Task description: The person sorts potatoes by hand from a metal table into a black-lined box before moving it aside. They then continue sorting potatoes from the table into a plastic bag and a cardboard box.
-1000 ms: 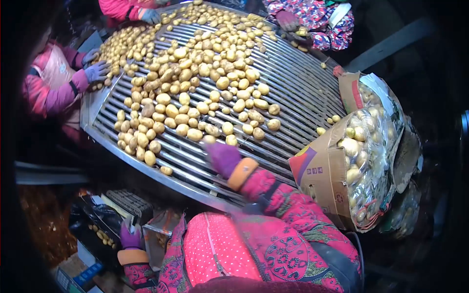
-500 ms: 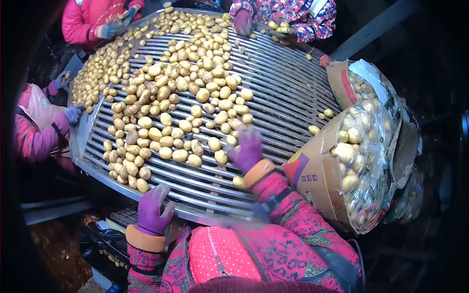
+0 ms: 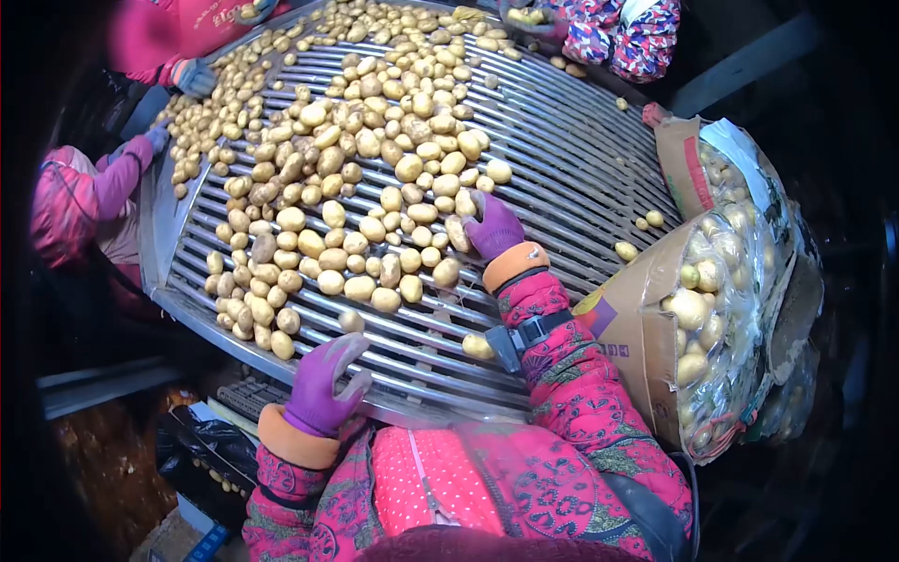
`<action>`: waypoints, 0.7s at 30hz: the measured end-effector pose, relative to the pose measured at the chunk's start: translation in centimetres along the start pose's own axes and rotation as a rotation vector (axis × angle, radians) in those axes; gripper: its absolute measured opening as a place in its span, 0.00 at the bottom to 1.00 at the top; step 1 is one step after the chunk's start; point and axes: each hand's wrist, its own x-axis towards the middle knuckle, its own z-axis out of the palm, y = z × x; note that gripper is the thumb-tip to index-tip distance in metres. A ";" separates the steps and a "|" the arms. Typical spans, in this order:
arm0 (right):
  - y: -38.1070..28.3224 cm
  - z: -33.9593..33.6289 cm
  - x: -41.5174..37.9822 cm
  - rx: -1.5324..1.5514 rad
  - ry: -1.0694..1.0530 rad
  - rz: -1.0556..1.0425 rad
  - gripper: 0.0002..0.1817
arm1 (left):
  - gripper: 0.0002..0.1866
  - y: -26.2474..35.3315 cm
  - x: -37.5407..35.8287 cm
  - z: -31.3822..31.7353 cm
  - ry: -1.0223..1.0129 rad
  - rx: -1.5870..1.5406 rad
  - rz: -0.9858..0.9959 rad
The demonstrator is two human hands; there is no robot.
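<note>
A slanted roller table point(image 3: 562, 159) of metal bars carries several yellow potatoes point(image 3: 375, 150). My right hand point(image 3: 493, 228), in a purple glove with an orange cuff, reaches onto the bars at the right edge of the heap. Its curled fingers touch a long potato point(image 3: 458, 233); a grip does not show. My left hand point(image 3: 323, 384), gloved the same, hovers over the near rim with fingers apart and holds nothing. A single potato point(image 3: 351, 321) lies just beyond its fingertips. Another potato point(image 3: 477, 347) rests beside my right forearm.
To the right, a cardboard box point(image 3: 632, 328) holds a plastic bag full of potatoes point(image 3: 716, 281). Other people's gloved hands work at the far left point(image 3: 195, 75), the left side point(image 3: 154, 139) and the far end point(image 3: 529, 17). Dark crates point(image 3: 239, 398) sit under the near rim.
My right hand has reached farther up the bars into the heap's edge. My left hand came up from the crates below to the near rim. The potatoes have shifted on the bars.
</note>
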 end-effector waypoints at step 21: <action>-12.6 -1.8 -14.9 1.084 -0.982 -0.116 0.24 | 0.37 -0.8 0.1 2.5 0.240 -0.205 -0.002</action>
